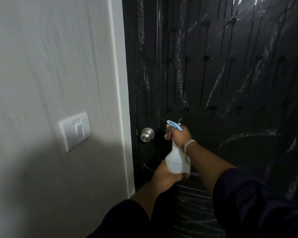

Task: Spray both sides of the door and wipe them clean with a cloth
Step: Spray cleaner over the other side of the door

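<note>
The black door [222, 74] glistens with drips while the right hand [178, 134] grips the unlabelled white spray bottle [176, 158], the left hand [167, 174] cupping its base

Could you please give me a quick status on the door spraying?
Right hand grips spray bottle trigger; left hand cups its base. Black door wet, drips running. Doorknob beside nozzle; no cloth visible.

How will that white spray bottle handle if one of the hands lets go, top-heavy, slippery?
The spray bottle looks like thin translucent plastic, so probably light. Its body flares wide below a narrow neck, so it should stand stably. The right hand grips the neck and the left hand cups the base; drips on the door suggest it may be wet and slippery.
</note>
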